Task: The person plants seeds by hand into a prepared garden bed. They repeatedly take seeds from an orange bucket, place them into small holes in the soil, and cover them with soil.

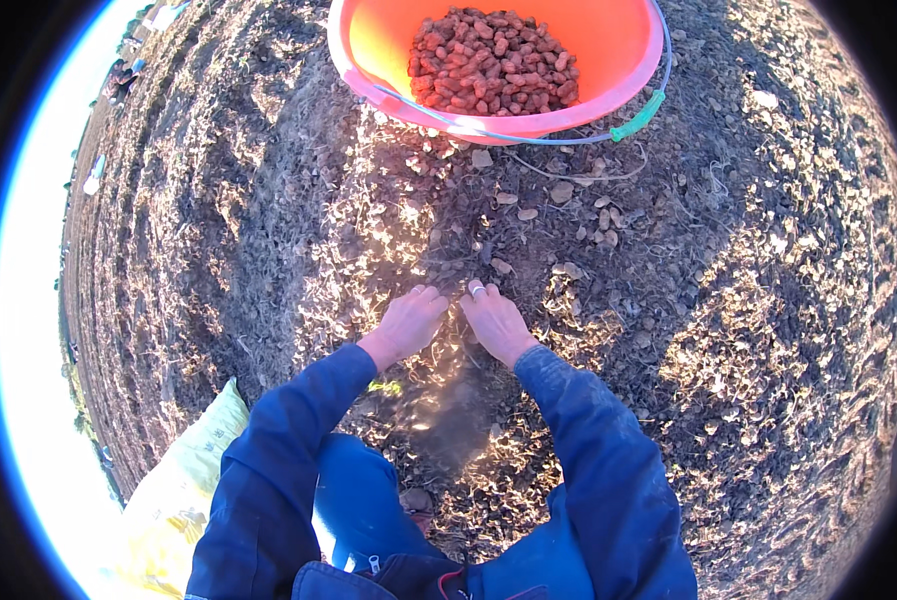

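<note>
Close together over the dry soil, my left hand [412,321] and my right hand [495,321] point away from me with fingers curled down. Their fingertips are at the ground, hidden behind the backs of the hands, so what they touch or hold does not show. Each hand has a ring on a finger. Loose unshelled peanuts [607,219] lie scattered on the earth ahead and to the right. Beyond them stands an orange-red plastic bucket [486,127] part filled with peanuts in the shell [497,67].
The bucket's wire handle, with a green grip [638,117], hangs over its near rim. A filled pale sack [185,465] bearing writing stands to my left. Dry plant litter [726,352] covers the field. Far left, people [120,81] and a white sack [94,176] are visible.
</note>
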The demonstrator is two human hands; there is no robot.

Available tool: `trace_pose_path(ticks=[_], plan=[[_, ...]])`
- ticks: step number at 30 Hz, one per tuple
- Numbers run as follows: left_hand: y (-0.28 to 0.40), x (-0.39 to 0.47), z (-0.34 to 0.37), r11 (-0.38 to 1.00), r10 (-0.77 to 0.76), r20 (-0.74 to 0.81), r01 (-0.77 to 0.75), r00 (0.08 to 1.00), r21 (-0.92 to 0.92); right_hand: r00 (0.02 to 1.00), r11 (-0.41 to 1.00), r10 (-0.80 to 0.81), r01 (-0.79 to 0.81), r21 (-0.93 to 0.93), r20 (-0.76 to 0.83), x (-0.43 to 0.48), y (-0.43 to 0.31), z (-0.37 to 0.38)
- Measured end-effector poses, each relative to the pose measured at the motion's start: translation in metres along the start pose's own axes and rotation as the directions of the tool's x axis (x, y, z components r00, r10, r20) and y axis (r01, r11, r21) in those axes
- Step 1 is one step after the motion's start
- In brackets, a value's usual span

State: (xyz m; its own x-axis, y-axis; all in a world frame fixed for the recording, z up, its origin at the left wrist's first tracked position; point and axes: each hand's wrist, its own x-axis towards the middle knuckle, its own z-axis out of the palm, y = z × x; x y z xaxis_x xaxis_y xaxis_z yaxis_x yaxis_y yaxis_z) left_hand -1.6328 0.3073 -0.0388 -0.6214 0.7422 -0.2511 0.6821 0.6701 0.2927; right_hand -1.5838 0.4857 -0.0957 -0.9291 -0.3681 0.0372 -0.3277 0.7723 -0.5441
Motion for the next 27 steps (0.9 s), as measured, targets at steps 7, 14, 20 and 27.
trace_pose_path(ticks=[7,14,20,27], plan=[[-0.023,-0.003,-0.005,0.833,-0.29,0.013,0.259,0.957,-0.49,0.851,-0.004,0.366,-0.403,0.915,0.376,-0.01,0.04,-0.037],[-0.025,0.037,-0.005,0.77,-0.484,-0.092,0.374,0.87,-0.517,0.891,0.899,0.435,-0.424,0.104,-0.129,0.032,0.041,-0.026],[-0.016,0.053,0.003,0.909,-0.408,-0.124,0.389,0.904,-0.15,0.894,0.643,0.437,-0.388,0.66,0.1,0.017,0.052,-0.05],[-0.014,0.057,0.006,0.929,-0.363,-0.139,0.345,0.921,-0.134,0.933,0.754,0.358,-0.319,0.573,0.049,0.019,0.034,-0.03]])
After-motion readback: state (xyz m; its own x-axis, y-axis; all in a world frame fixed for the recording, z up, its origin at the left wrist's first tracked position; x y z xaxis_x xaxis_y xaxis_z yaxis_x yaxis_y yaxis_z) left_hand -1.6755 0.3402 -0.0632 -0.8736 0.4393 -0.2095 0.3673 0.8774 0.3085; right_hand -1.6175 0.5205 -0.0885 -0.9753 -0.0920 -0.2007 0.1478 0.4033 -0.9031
